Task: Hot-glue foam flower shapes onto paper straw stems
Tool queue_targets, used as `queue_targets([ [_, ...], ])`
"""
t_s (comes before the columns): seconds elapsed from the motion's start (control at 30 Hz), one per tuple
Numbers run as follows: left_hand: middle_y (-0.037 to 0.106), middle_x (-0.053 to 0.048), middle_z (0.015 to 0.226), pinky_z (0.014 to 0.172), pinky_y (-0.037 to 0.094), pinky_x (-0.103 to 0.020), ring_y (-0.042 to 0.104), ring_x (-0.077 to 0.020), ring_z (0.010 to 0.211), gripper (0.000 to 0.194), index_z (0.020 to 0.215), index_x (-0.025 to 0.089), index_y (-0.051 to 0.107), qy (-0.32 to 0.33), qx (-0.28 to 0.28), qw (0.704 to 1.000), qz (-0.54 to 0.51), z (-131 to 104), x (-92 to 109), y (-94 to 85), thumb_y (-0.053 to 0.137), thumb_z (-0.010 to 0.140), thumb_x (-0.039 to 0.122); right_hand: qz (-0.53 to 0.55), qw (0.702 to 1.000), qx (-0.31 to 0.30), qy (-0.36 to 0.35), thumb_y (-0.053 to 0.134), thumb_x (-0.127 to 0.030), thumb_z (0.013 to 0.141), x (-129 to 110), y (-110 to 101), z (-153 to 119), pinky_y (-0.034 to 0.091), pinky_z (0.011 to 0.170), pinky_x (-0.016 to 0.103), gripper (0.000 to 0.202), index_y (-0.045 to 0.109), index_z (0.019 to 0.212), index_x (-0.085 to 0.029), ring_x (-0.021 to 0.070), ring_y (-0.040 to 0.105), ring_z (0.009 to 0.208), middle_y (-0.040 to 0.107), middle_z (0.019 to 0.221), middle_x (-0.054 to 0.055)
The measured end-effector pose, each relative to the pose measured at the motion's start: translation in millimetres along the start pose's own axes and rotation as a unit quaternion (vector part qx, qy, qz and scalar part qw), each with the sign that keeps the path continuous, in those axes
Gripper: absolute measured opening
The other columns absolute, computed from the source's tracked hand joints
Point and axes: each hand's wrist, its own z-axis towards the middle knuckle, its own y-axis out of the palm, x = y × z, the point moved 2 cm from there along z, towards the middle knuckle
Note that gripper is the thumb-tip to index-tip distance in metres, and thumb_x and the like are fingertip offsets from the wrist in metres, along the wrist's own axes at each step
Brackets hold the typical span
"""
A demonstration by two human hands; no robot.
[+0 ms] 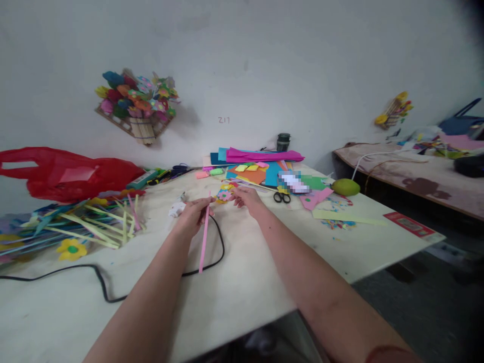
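The left hand (193, 214) is pinched shut on a pink strip (204, 237), gripping near its far end. The strip's long axis runs from 12 to 6 o'clock (toward the person), crossing a black cable (212, 262) on the bench (245, 282). At 2 o'clock the right hand (245, 197), fingers curled, touches a paper flower (224, 194).

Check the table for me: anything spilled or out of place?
Small paper scraps lie scattered near the table's right edge, and a black cable snakes loosely across the work surface, under the pink strip.
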Motion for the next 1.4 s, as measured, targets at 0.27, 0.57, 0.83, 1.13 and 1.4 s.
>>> queue_targets([
  [0.27, 0.057, -0.002, 0.043, 0.030, 0.011, -0.020, 0.027, -0.0044, 0.026, 0.031, 0.081, 0.011, 0.065, -0.019, -0.110, 0.992, 0.066, -3.4, -3.8, 9.3, 0.061, 0.068, 0.038, -0.038, 0.995, -0.094, 0.020, 0.056, -0.048, 0.076, -2.5, 31.8, -11.7, 0.032, 0.038, 0.017, 0.033, 0.063, 0.076, -0.016, 0.0059, 0.050, 0.045, 0.063, 0.064, 0.001],
  [0.57, 0.060, -0.005, 0.047, 0.033, 0.015, -0.021, 0.033, -0.0068, 0.030, 0.030, 0.075, 0.013, 0.063, -0.026, -0.135, 0.985, 0.104, -6.4, -4.4, 13.1, 0.062, 0.068, 0.042, -0.040, 0.997, -0.069, 0.023, 0.067, -0.033, 0.066, 1.5, 37.2, -13.2, 0.032, 0.041, 0.017, 0.021, 0.058, 0.060, -0.016, 0.0069, 0.051, 0.047, 0.058, 0.053, -0.002],
  [0.83, 0.058, -0.005, 0.046, 0.034, 0.016, -0.021, 0.033, -0.0064, 0.031, 0.024, 0.066, 0.015, 0.058, -0.015, -0.138, 0.986, 0.094, -10.1, -0.6, 15.8, 0.065, 0.064, 0.038, -0.029, 0.996, -0.076, 0.035, 0.064, -0.035, 0.069, 2.7, 35.8, -12.4, 0.033, 0.041, 0.017, 0.021, 0.059, 0.061, -0.015, 0.0072, 0.050, 0.048, 0.057, 0.054, -0.001],
  [1.13, 0.058, -0.004, 0.045, 0.035, 0.017, -0.021, 0.035, -0.0073, 0.032, 0.023, 0.068, 0.015, 0.059, -0.025, -0.132, 0.987, 0.087, -7.8, -2.1, 15.2, 0.064, 0.065, 0.037, -0.038, 0.995, -0.093, 0.004, 0.065, -0.035, 0.065, 3.5, 33.1, -10.6, 0.034, 0.044, 0.018, 0.021, 0.060, 0.062, -0.016, 0.0082, 0.052, 0.053, 0.057, 0.056, -0.002],
  [1.4, 0.058, -0.004, 0.045, 0.036, 0.018, -0.021, 0.035, -0.0066, 0.032, 0.023, 0.064, 0.016, 0.057, -0.018, -0.144, 0.987, 0.066, -8.8, -0.5, 17.2, 0.065, 0.065, 0.037, -0.084, 0.991, -0.074, -0.074, 0.060, -0.032, 0.070, 2.3, 36.2, -9.1, 0.037, 0.049, 0.019, 0.019, 0.058, 0.059, -0.016, 0.0079, 0.051, 0.052, 0.056, 0.054, -0.003],
])
